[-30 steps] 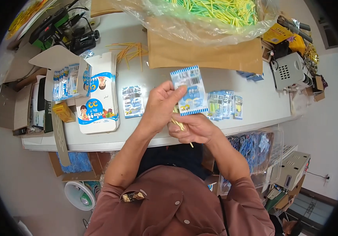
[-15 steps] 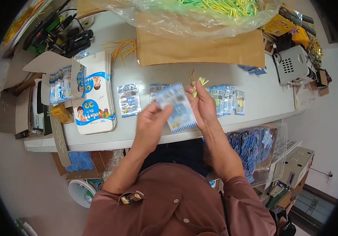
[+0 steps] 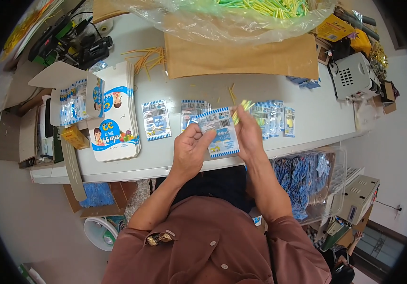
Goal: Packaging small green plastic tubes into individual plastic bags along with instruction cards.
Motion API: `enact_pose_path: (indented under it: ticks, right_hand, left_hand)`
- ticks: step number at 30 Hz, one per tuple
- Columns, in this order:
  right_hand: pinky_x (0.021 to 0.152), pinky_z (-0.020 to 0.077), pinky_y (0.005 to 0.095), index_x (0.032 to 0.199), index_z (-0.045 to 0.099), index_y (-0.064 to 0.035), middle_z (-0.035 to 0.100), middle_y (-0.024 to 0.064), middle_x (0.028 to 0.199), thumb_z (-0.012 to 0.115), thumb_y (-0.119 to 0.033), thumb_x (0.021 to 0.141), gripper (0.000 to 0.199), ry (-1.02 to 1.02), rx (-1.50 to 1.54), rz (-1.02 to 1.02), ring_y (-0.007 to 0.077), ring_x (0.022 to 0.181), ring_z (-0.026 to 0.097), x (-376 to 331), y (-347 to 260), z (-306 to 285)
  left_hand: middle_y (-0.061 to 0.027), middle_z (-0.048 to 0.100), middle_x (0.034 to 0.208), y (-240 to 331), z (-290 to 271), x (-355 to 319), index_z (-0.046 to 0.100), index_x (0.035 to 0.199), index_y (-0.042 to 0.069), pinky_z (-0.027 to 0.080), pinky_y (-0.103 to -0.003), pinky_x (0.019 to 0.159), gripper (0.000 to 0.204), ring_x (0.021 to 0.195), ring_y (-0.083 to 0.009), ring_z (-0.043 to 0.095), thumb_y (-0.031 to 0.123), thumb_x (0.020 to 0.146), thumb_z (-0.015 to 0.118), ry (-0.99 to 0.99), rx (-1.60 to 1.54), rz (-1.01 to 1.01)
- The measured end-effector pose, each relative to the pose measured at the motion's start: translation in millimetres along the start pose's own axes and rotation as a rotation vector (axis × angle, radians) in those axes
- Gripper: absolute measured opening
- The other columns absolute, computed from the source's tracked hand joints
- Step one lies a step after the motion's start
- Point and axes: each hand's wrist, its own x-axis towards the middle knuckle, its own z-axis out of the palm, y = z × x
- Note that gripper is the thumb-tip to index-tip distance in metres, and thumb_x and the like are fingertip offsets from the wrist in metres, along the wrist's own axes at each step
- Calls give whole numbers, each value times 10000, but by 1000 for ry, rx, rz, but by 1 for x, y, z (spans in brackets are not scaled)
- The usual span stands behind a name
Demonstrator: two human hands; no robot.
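Note:
My left hand (image 3: 190, 151) pinches the lower left edge of a small blue-and-white printed pouch (image 3: 220, 131), held just above the front of the grey table (image 3: 165, 161). My right hand (image 3: 248, 132) grips the pouch's right side and also holds a small bundle of yellow-green sticks (image 3: 242, 108) at the pouch's top. Flat pouches of the same kind lie on the table behind: one (image 3: 155, 120) to the left, a stack (image 3: 191, 111) in the middle, a fanned row (image 3: 274, 117) to the right.
A stack of white printed cartons (image 3: 116, 118) lies left of the pouches. A brown paper sheet (image 3: 241, 57) and a clear bag of yellow-green sticks (image 3: 255, 14) sit at the back. A grey machine (image 3: 352, 75) stands far right; a clear bin of blue packs (image 3: 307, 182) hangs below the table edge.
The pouch was held up and farther back a second ago. Both hands have brought it down toward the table's front edge, and my right hand now holds the sticks at its top.

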Motion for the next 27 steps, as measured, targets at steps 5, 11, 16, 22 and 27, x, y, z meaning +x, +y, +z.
enact_pose_path:
  ticks: [5, 11, 16, 22, 27]
  right_hand:
    - [885, 551, 323, 1261, 520, -20, 634, 125, 1159, 478, -220, 1027, 310, -191, -75, 12, 203, 1011, 660, -22, 24, -6]
    - [910, 542, 351, 1298, 504, -10, 628, 130, 1183, 452, -197, 1030, 332, -227, -12, 73, 213, 1050, 646, -21, 26, -11]
    - [935, 527, 367, 1257, 516, -20, 621, 136, 1189, 443, -204, 1047, 289, -194, -83, 58, 230, 1101, 624, -10, 20, -18]
    - [1029, 411, 331, 1118, 522, -13, 634, 128, 1154, 453, -152, 1045, 172, -74, -880, -590, 199, 1075, 593, 11, 18, -43]
    - [979, 425, 304, 1118, 543, -6, 637, 122, 1128, 477, -135, 1032, 168, -124, -992, -613, 186, 1056, 591, 10, 26, -49]
  left_hand:
    - [-85, 687, 975, 0, 7, 14, 594, 1053, -43, 502, -224, 771, 123, 866, -76, 623, 56, 982, 579, -75, 95, -70]
    - [-62, 699, 912, 0, 7, 16, 618, 1052, -36, 508, -211, 711, 143, 790, -69, 625, 87, 984, 591, -39, 191, -100]
    - [-81, 699, 904, -9, -6, 11, 597, 995, -36, 487, -214, 672, 122, 785, -60, 613, 85, 981, 590, -45, 248, -152]
    - [-64, 700, 839, -1, -20, -4, 577, 951, -9, 454, -197, 594, 136, 703, -37, 593, 118, 998, 585, 125, 159, -95]
    - [-63, 695, 839, 8, -19, -4, 585, 1013, -13, 457, -197, 582, 158, 685, -52, 601, 145, 1005, 584, 245, 66, -4]
